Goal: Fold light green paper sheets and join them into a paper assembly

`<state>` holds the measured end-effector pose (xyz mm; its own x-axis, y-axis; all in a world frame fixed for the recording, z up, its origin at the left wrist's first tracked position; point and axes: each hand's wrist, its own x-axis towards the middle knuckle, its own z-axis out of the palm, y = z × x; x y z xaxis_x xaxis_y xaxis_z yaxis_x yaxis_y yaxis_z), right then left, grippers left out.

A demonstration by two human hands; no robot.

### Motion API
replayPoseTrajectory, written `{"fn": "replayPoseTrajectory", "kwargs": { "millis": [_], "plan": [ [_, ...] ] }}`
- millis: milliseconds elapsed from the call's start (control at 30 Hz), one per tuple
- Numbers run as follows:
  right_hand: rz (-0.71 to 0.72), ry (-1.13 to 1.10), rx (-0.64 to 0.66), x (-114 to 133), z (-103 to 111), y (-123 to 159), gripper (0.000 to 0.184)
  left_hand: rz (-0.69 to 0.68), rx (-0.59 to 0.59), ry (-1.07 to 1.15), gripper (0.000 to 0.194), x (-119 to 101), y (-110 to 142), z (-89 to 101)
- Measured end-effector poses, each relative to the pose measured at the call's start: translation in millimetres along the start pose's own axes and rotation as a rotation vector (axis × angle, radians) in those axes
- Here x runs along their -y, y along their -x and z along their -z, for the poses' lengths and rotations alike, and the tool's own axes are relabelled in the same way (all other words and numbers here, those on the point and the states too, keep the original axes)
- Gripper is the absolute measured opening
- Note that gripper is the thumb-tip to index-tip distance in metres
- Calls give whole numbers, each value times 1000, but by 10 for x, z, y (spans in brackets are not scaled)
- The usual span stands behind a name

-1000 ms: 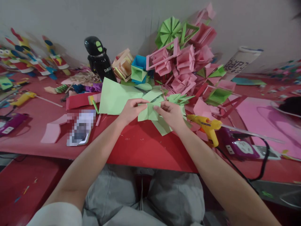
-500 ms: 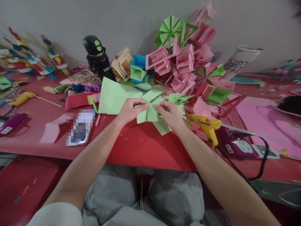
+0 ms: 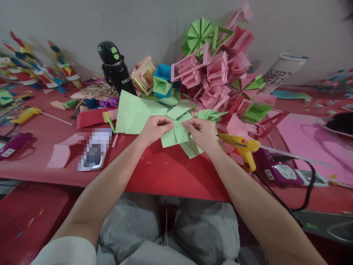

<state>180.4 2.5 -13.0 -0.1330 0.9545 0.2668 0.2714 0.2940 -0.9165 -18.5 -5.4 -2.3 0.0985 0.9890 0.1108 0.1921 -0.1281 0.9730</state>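
Note:
Between my two hands is a small creased piece of light green paper (image 3: 175, 136), raised just above the red tabletop. My left hand (image 3: 157, 129) pinches its upper left edge between thumb and fingers. At the upper right edge, my right hand (image 3: 200, 131) pinches the same piece. Another green paper piece (image 3: 191, 148) lies below my right hand. Behind my left hand a large green sheet (image 3: 138, 112) leans toward the bottle. Folded green paper points (image 3: 211, 115) sit just beyond my right hand.
A yellow glue gun (image 3: 244, 147) lies right of my right hand, beside a purple power strip (image 3: 281, 167). At left is a phone (image 3: 95, 151). A black bottle (image 3: 117, 70) and a pile of pink folded paper shapes (image 3: 216, 68) stand at the back. The red table's (image 3: 176, 176) edge faces me.
The green paper between my hands has turned slightly and now shows a flatter, wider face. Both hands stay nearly in place. Everything around them is unchanged.

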Motion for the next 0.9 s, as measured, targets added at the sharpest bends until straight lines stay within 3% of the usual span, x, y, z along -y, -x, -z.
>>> {"fn": "replayPoseTrajectory", "kwargs": {
  "millis": [267,467,700,800,900],
  "plan": [
    [112,156,118,65,43,32,41,58,193,-99,21,-58,29,38],
    [101,130,143,83,24,23,39,-36,24,-98,24,-15,8,42],
    [105,183,252,115,74,20,46,-23,201,-84,25,-63,23,41],
    [82,163,307,115,43,30,48,-88,169,-120,26,-76,33,9],
    [33,109,290,90,12,33,49,-142,56,-144,27,-63,20,-2]
  ]
}}
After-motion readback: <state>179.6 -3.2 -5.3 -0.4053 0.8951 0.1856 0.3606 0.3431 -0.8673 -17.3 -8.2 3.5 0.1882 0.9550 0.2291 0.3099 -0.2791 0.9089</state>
